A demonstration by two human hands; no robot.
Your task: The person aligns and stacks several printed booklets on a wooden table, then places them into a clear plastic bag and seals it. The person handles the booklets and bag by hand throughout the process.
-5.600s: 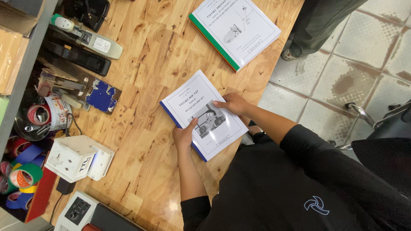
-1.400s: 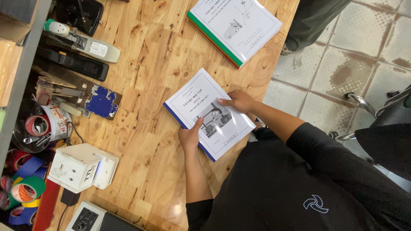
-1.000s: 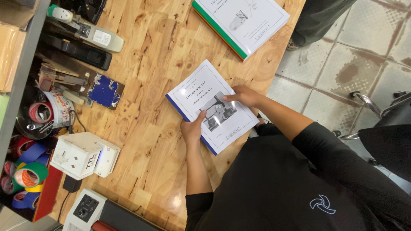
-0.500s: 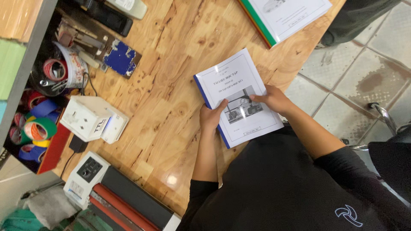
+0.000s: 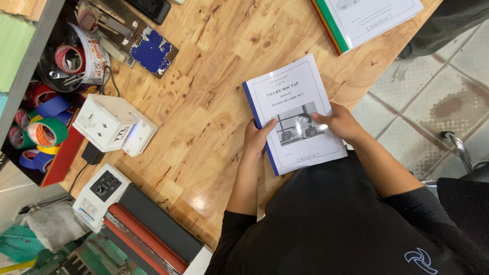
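Observation:
A white booklet point(image 5: 293, 97) with a blue spine and a grey picture on its cover lies on the wooden table point(image 5: 214, 76), near the edge closest to me. My left hand point(image 5: 256, 138) grips its spine side, thumb on the cover. My right hand point(image 5: 338, 122) holds the opposite side, fingers resting on the cover picture. Both forearms reach out from black sleeves.
A second booklet stack with a green spine point(image 5: 367, 18) lies at the far edge. To the left are a white boxy device point(image 5: 113, 125), a red-and-black laminator point(image 5: 142, 224), a blue-plated tool point(image 5: 147, 48), and rolls of coloured tape point(image 5: 43, 125). Tiled floor lies right.
The view has swung, so the table and booklet now sit higher and further right in frame. Both hands have kept hold of the booklet throughout.

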